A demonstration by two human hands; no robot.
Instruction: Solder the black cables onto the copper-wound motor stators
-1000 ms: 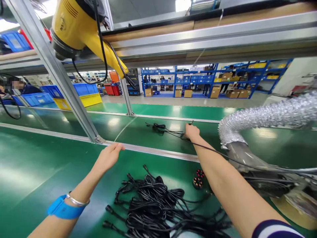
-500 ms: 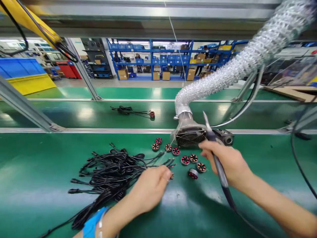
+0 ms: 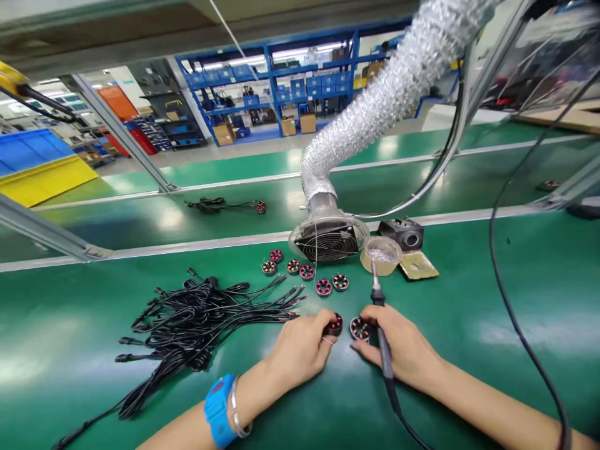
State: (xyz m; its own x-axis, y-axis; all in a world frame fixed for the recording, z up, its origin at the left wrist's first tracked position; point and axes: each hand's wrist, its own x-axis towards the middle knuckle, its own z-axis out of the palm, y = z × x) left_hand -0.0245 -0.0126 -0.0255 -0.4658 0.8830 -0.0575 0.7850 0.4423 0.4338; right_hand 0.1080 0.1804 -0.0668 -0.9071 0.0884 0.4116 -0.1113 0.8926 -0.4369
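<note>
My left hand (image 3: 302, 344), with a blue band on the wrist, pinches a small round motor part with red windings (image 3: 335, 324) just above the green bench. My right hand (image 3: 398, 344) grips a soldering iron (image 3: 377, 297), its tip angled up toward a round tub (image 3: 382, 255) with shiny material in it. The thumb and index finger of that hand also close around a second motor part with copper-coloured windings (image 3: 360, 329). Several similar motor parts (image 3: 323, 287) lie beyond my hands. To the left is a pile of black cables (image 3: 187, 325) with stripped ends.
A fan-shaped fume extractor (image 3: 328, 240) on a silver flexible duct (image 3: 375, 94) stands behind the motor parts. Beside the tub are a soldering stand (image 3: 402, 234) and a yellowish sponge tray (image 3: 419, 265). A black cord (image 3: 499, 262) hangs at the right. One motor with cable (image 3: 260, 207) lies further back.
My left hand has moved from the cable ends to the red-wound motor part. My right hand has come lower and left with the iron, fingers now at a motor part. The view has tilted.
</note>
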